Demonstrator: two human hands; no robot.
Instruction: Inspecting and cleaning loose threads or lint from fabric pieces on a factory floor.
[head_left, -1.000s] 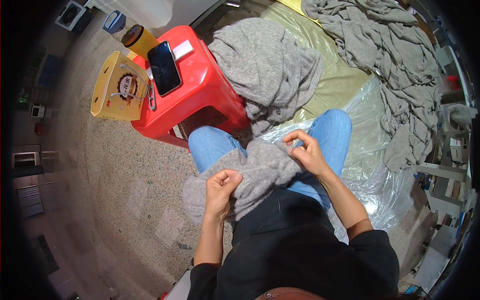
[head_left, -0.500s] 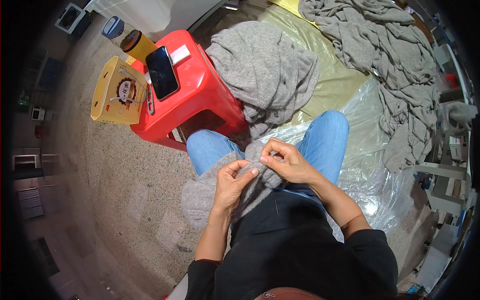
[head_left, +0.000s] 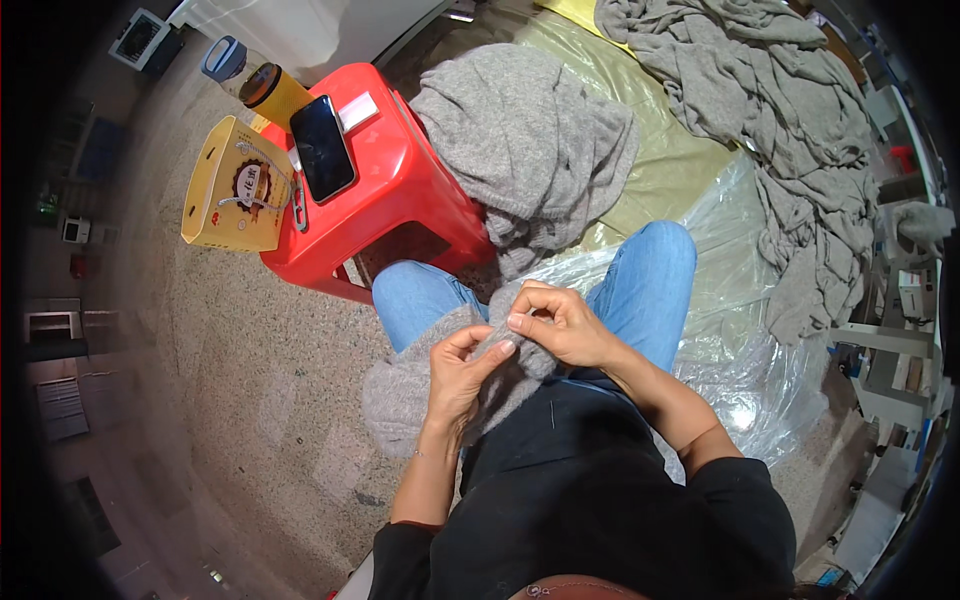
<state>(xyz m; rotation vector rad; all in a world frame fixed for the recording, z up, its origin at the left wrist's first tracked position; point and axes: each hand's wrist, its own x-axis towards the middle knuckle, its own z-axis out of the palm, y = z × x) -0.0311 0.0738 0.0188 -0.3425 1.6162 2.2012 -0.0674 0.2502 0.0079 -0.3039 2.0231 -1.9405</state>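
A grey knitted garment (head_left: 400,400) lies across my lap and hangs over the left side. My left hand (head_left: 462,375) pinches a fold of its fabric between thumb and fingers. Close beside it, my right hand (head_left: 562,325) grips the same fabric, thumb and forefinger pressed together. The two sets of fingertips almost meet over the middle of my lap. Whether anything small sits between the fingers is too fine to make out.
Ahead on the left stands a red plastic stool (head_left: 390,190) with a phone (head_left: 322,150), a yellow paper bag (head_left: 235,190) and a bottle (head_left: 262,85). One grey knit heap (head_left: 530,140) lies beside it; more grey knitwear (head_left: 760,100) spreads over plastic sheeting (head_left: 715,240) on the right.
My right hand has shifted slightly to the left, nearer my left hand. Both hands keep their pinch on the grey fabric.
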